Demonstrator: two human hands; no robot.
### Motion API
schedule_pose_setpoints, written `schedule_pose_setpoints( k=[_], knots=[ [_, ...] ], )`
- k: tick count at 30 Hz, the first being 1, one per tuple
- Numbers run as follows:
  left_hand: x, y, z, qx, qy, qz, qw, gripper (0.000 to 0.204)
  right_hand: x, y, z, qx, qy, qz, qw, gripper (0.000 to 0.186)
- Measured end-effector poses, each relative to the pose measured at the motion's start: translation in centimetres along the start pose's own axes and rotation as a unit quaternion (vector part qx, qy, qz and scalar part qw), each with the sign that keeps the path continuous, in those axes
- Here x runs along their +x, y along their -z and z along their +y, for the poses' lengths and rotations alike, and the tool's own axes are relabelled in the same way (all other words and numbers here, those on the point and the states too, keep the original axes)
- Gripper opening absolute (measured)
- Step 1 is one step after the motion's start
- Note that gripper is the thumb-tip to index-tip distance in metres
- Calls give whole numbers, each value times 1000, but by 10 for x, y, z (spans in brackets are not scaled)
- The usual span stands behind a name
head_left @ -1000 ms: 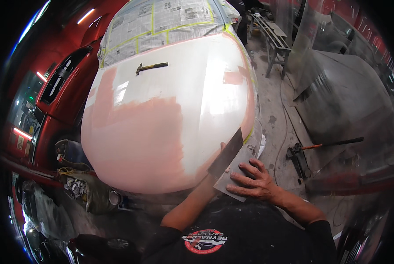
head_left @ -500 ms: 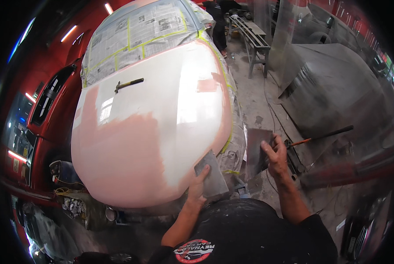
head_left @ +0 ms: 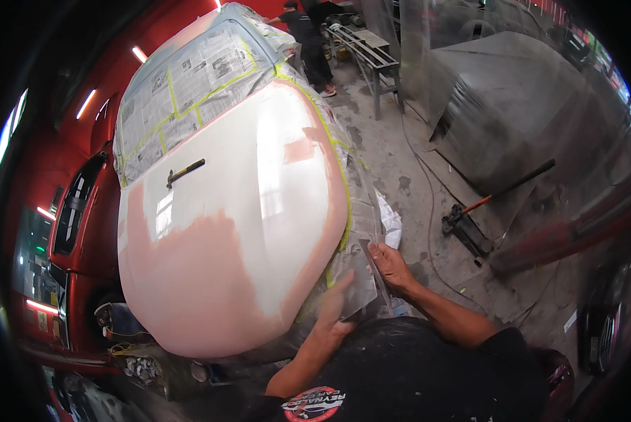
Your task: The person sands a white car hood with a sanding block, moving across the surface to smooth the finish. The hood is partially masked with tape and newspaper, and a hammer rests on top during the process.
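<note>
In front of my body, my left hand (head_left: 334,307) grips a thin grey rectangular plate (head_left: 361,290); the fingers are partly smeared by motion. My right hand (head_left: 393,269) pinches a second thin rectangular plate (head_left: 376,266), seen nearly edge-on, with the thumb at its upper end. The two plates are close together, and I cannot tell whether they touch. To the left of both hands lies a car hood (head_left: 224,232), white with matt pink patches. A hammer (head_left: 186,173) rests on its upper left part.
Newspaper and yellow-green tape mask the windshield (head_left: 199,77). Plastic sheeting hangs along the hood's right side. On the right floor stands a jack (head_left: 468,232) with a long handle. A person (head_left: 305,42) works beyond, near a metal bench (head_left: 371,60). A red car (head_left: 83,211) stands left.
My right hand has moved left and down, bringing its plate beside the left one. My left hand has shifted slightly right, away from the hood's edge. The view has turned somewhat.
</note>
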State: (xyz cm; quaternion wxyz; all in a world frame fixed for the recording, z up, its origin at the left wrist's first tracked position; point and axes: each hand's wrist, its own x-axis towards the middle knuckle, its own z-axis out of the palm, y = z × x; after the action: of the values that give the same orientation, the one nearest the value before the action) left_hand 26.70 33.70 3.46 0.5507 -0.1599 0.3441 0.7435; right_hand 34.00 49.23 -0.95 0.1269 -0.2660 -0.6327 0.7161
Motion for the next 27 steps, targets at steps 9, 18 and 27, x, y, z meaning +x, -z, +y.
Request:
schedule_pose_setpoints(
  k=[9, 18, 27],
  knots=[
    [-48, -30, 83, 133, -262, -89, 952, 31, -12, 75, 7, -336, 87, 62, 936, 59],
    [-4, -9, 46, 69, -256, -2, 964, 34, -26, 52, -32, 123, -8, 64, 990, 37],
    [13, -20, 9, 210, -379, 132, 892, 36, -57, 7, -33, -16, 30, 40, 999, 47]
  ],
)
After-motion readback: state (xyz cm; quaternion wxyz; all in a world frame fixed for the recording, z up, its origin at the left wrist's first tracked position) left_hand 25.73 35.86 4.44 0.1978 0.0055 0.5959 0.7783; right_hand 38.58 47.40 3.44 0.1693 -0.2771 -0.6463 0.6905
